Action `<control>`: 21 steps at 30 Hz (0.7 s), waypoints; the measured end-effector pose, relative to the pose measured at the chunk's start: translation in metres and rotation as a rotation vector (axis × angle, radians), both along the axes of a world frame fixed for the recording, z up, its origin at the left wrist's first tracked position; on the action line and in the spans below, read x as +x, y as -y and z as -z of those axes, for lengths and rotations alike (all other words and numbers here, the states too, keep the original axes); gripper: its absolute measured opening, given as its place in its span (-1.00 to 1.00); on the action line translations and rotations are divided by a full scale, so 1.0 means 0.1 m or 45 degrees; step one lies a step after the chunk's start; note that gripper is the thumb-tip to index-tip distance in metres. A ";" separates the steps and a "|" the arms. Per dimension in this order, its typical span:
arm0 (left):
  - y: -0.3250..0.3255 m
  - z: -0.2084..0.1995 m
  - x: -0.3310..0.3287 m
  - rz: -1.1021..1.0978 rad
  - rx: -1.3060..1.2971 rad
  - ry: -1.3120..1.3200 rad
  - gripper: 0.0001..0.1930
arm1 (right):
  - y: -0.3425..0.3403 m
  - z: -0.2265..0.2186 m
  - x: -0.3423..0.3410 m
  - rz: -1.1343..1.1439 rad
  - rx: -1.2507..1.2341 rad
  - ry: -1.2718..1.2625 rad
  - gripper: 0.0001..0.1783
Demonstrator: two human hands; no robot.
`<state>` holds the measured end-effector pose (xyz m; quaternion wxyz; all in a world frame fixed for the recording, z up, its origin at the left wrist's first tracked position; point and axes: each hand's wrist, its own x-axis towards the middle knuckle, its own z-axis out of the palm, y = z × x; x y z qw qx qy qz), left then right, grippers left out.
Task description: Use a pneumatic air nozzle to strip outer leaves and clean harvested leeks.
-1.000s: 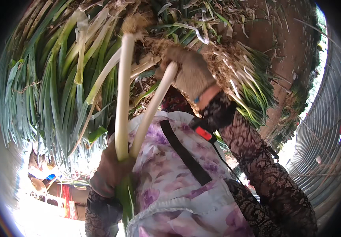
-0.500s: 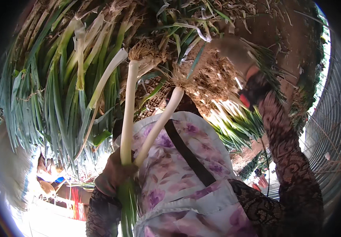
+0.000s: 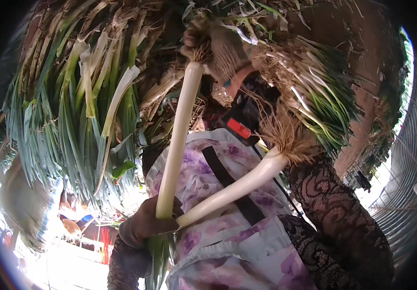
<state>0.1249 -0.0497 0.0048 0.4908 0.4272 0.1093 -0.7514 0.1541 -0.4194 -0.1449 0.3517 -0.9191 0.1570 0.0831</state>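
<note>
My gloved left hand (image 3: pixel 150 220) is closed round the stalks of two thick green onions in front of the apron. One green onion (image 3: pixel 184 121) stands nearly upright, roots at the top. The other green onion (image 3: pixel 237 186) slants to the right, its bushy roots (image 3: pixel 288 137) in front of my right forearm. My right hand (image 3: pixel 223 53), in a knitted glove, reaches to the upright one's root end, its fingers curled about the roots. The fingers are partly blurred. Green leaves (image 3: pixel 159 258) hang below my left hand.
A large heap of green onions (image 3: pixel 73 130) lies at the left. Another bundle of thinner ones (image 3: pixel 324 92) lies at the right on brown soil (image 3: pixel 370 92). Loose peelings (image 3: pixel 242 31) are scattered at the far side. Ribbed sheeting (image 3: pixel 406 169) curves along the right edge.
My right hand has come in from the right to the upright green onion's roots. The other stalk has swung to the right, and both stalks have tilted rightward. My left hand keeps its hold.
</note>
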 end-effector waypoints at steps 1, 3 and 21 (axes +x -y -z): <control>-0.05 -0.02 -0.07 -0.063 -0.001 0.076 -0.47 | -0.06 0.22 0.16 -0.033 -0.070 0.005 -0.50; 0.16 -0.02 0.11 -0.010 0.035 -0.021 -0.47 | 0.26 0.16 0.31 0.033 -0.330 -0.011 -0.57; -0.35 0.17 0.49 -0.108 0.297 0.167 -0.53 | -0.80 -0.60 -0.38 0.326 1.361 -0.337 -0.28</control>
